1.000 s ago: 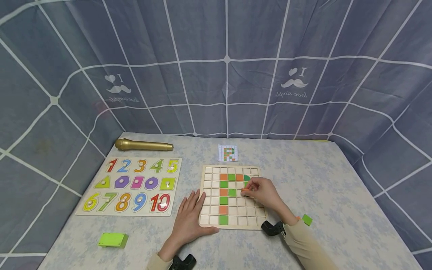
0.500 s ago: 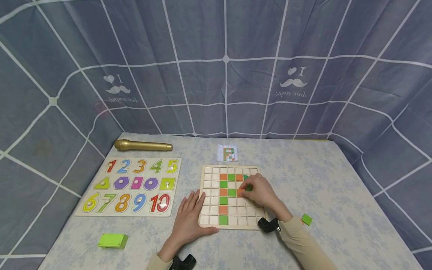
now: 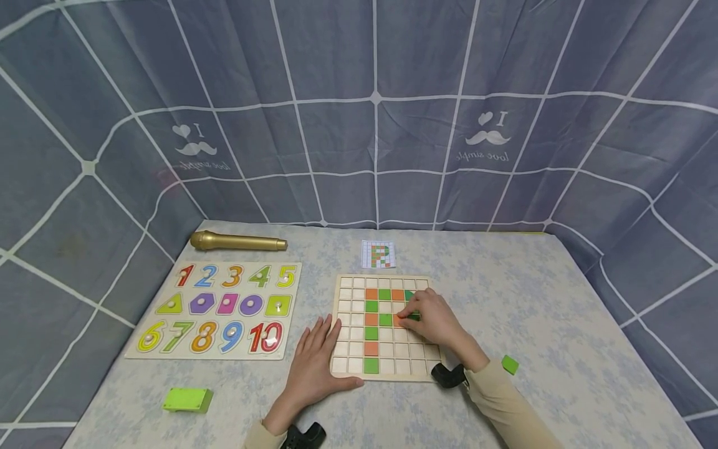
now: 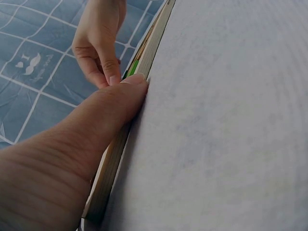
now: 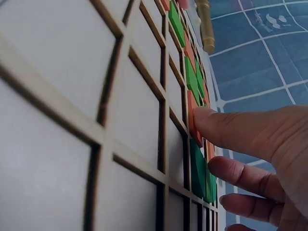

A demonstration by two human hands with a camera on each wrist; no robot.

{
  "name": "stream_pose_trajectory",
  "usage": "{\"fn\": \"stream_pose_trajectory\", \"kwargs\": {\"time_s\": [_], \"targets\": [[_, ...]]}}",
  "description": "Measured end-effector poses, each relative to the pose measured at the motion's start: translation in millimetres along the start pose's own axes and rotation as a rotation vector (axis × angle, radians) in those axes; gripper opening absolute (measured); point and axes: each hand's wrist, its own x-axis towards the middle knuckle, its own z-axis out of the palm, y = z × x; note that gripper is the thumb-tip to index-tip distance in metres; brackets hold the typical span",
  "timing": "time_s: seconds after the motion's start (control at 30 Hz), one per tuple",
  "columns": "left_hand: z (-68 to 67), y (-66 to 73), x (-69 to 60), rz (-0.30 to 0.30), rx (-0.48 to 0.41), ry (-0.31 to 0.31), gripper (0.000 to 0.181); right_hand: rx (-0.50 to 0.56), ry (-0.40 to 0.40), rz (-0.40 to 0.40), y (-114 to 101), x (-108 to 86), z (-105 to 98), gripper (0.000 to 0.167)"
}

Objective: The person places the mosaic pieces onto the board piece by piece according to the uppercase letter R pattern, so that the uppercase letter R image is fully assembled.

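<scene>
A wooden grid board (image 3: 387, 378) bears orange and green tiles. My right hand (image 3: 434, 318) reaches over its right half. Thumb and finger tips are at an orange square tile (image 5: 193, 118), beside a green square (image 3: 385, 320). The thumb touches this tile in the right wrist view; the other fingers are bent and partly hidden. A dark green tile (image 5: 197, 168) lies beside it. My left hand (image 3: 314, 365) rests with spread fingers at the board's left edge, its thumb (image 4: 115, 103) against the front edge.
A pattern card (image 3: 378, 254) with a coloured letter P lies behind the board. To the left are a number-and-shape puzzle board (image 3: 219, 355), a gold microphone (image 3: 241, 241) and a lime-green block (image 3: 187, 400). A loose green tile (image 3: 510, 365) lies by the right sleeve.
My right hand has moved slightly left and brought the orange tile down to the cell beside the green square. The left hand has stayed in place.
</scene>
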Motion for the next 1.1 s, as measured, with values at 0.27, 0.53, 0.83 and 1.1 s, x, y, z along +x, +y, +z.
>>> {"fn": "stream_pose_trajectory", "kwargs": {"time_s": [0.27,0.53,0.83,1.1], "targets": [[-0.1,-0.3,0.7,0.002,0.01,0.002,0.115,0.023,0.007,-0.038,0.2,-5.8,0.8,0.025],[-0.3,0.7,0.4,0.003,0.004,-0.009,0.115,0.21,0.134,0.019,6.5,-25.2,-3.8,0.026],[-1.2,0.6,0.0,0.007,0.013,0.003,0.115,0.213,0.331,0.03,17.6,-50.9,-16.9,0.022],[0.0,0.1,0.5,0.007,0.005,0.013,0.116,0.185,0.389,0.136,24.8,-77.6,-29.5,0.025]]}}
